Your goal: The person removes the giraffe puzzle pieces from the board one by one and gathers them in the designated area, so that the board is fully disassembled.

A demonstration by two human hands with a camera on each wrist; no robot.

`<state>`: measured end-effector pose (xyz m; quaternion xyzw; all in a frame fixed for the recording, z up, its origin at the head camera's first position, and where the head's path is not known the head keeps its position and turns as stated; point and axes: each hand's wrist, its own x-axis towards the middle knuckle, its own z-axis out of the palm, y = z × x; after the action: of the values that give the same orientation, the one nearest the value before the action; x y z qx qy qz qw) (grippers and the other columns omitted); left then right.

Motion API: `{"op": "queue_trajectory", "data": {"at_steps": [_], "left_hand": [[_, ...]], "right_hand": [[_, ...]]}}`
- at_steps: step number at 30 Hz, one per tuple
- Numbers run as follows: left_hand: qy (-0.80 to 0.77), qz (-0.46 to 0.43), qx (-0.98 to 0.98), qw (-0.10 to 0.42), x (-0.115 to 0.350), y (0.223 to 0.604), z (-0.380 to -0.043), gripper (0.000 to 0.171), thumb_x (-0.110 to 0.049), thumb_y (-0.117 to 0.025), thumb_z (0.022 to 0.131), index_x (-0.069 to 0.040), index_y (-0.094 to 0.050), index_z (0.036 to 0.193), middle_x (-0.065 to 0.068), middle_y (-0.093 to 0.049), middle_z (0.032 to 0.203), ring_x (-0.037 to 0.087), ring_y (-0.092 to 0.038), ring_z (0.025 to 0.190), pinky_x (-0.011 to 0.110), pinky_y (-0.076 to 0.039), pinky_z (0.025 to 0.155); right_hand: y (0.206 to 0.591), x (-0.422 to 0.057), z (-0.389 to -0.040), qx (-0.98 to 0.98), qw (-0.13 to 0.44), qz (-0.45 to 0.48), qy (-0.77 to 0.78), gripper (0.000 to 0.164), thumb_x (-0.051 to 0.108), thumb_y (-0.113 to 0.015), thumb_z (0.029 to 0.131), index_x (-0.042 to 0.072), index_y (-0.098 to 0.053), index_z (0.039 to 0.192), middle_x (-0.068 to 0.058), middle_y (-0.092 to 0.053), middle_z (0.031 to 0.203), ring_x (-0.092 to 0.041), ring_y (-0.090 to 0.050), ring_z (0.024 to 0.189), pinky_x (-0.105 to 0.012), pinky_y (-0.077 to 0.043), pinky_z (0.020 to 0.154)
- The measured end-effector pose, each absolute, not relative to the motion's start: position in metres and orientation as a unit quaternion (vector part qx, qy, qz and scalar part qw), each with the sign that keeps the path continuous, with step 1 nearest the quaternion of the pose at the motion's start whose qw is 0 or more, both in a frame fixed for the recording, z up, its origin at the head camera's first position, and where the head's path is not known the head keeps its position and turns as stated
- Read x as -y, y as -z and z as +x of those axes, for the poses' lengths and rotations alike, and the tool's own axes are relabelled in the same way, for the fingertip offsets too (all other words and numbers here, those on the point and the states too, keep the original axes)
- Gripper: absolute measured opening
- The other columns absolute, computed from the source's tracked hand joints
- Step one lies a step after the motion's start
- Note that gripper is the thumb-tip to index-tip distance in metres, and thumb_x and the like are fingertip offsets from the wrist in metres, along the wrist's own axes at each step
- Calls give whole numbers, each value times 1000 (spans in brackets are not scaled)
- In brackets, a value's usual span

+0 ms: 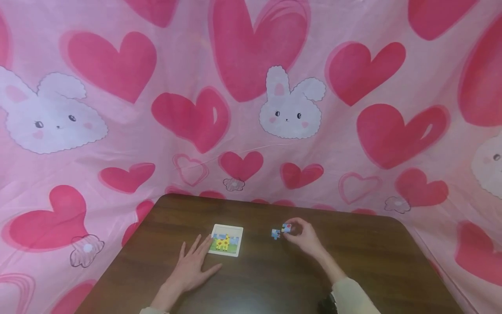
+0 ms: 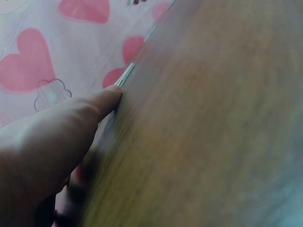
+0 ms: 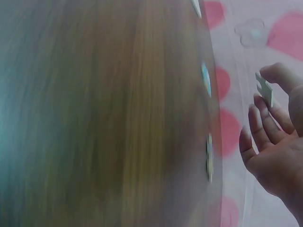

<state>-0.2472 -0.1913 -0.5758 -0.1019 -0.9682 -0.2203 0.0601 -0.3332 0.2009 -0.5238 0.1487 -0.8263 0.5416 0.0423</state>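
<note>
A white-framed jigsaw puzzle board (image 1: 228,254) with a yellow giraffe picture lies on the table; the upper part of its picture area is bare. My left hand (image 1: 191,267) rests beside it, fingers spread and straight, fingertips at the frame's left edge. In the left wrist view the left hand (image 2: 57,132) is partly in frame. To the right, my right hand (image 1: 306,237) pinches a small blue puzzle piece (image 1: 286,228) with a red spot. The held piece (image 3: 266,91) shows edge-on between thumb and fingers in the right wrist view. Another blue puzzle piece (image 1: 275,234) lies just left of it.
The dark wooden table (image 1: 251,288) has rounded far corners. Behind it hangs a pink cloth (image 1: 243,131) with hearts and rabbits. Thin flat pieces (image 3: 209,158) show along the table surface in the right wrist view.
</note>
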Motion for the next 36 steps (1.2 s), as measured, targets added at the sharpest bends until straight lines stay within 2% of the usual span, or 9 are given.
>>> {"op": "queue_trajectory", "data": {"at_steps": [4, 9, 11, 15, 19, 28, 36], "left_hand": [[218, -102, 969, 60, 191, 576, -248, 97, -72, -69, 96, -13, -46, 168, 7, -43, 177, 43, -29, 169, 83, -7, 131], [217, -103, 969, 59, 191, 575, -249, 97, -72, -69, 96, -12, -45, 168, 8, -42, 178, 43, -28, 169, 84, -7, 130], [215, -103, 969, 58, 191, 574, -249, 97, -72, -68, 96, -12, -44, 169, 8, -41, 178, 43, -28, 169, 84, -7, 131], [210, -102, 971, 58, 192, 573, -250, 98, -72, -69, 96, -13, -44, 169, 8, -41, 178, 43, -29, 169, 84, -8, 131], [204, -101, 972, 56, 192, 574, -250, 98, -74, -68, 96, -13, -44, 169, 8, -42, 178, 43, -29, 169, 84, -9, 131], [207, -103, 971, 53, 193, 576, -250, 98, -74, -67, 96, -13, -43, 170, 8, -40, 179, 44, -28, 169, 84, -8, 130], [211, -105, 971, 50, 193, 576, -251, 98, -73, -66, 97, -13, -41, 170, 8, -39, 179, 44, -25, 170, 84, -5, 131]], "right_hand": [[525, -236, -328, 838, 36, 161, -520, 31, 1, -85, 92, -7, -72, 120, -21, -78, 109, -19, -74, 95, -22, -60, 82], [526, -277, -328, 860, 44, 165, -480, 30, 0, -85, 92, -7, -72, 118, -20, -79, 108, -7, -72, 93, -22, -60, 81], [527, -291, -328, 875, 60, 159, -454, 29, 2, -86, 90, -5, -74, 116, -19, -79, 109, -6, -70, 95, -23, -59, 83], [530, -314, -326, 904, 85, 152, -391, 28, 8, -91, 88, 1, -78, 112, -13, -78, 112, -17, -69, 105, -28, -58, 91], [535, -333, -327, 916, 95, 156, -358, 26, 8, -92, 86, 3, -79, 107, -11, -76, 109, -26, -68, 105, -32, -56, 90], [540, -346, -334, 917, 79, 166, -355, 25, 2, -91, 85, -3, -79, 106, -14, -76, 102, -10, -65, 91, -25, -54, 79], [540, -342, -333, 924, 76, 143, -345, 29, 0, -89, 86, -7, -78, 112, -18, -73, 106, -22, -64, 96, -28, -54, 80]]}}
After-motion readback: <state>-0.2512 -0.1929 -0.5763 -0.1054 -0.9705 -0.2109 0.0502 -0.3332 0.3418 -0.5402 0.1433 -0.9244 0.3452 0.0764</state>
